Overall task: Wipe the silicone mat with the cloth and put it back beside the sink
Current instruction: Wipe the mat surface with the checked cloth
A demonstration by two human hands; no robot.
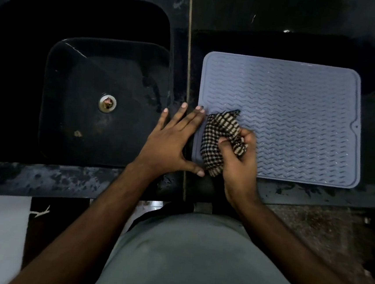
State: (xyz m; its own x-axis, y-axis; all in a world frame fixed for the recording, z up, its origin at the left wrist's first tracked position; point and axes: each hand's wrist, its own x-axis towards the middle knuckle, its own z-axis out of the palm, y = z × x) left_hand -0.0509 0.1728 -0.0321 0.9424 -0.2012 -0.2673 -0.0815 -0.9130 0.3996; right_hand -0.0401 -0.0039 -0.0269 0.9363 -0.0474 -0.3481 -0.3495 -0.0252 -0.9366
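Two hands in my view, silicone mat (295, 111) flat on dark counter (63, 182) right of sink (78, 81), right hand (239, 163) clenched on checked cloth (218, 140) at mat's near-left corner, left hand (170, 144) spread flat, fingers apart, pressing mat's left edge.

The sink (78, 81) is sunk into the counter (48, 178) on the left, its drain (107, 103) near the basin's middle. To the right lies the silicone mat (300, 102), flat on the counter. The left hand (172, 145) is spread on the strip between sink and mat, touching the mat's left edge. The right hand (239, 160) presses the cloth (219, 135) onto the mat's near left corner
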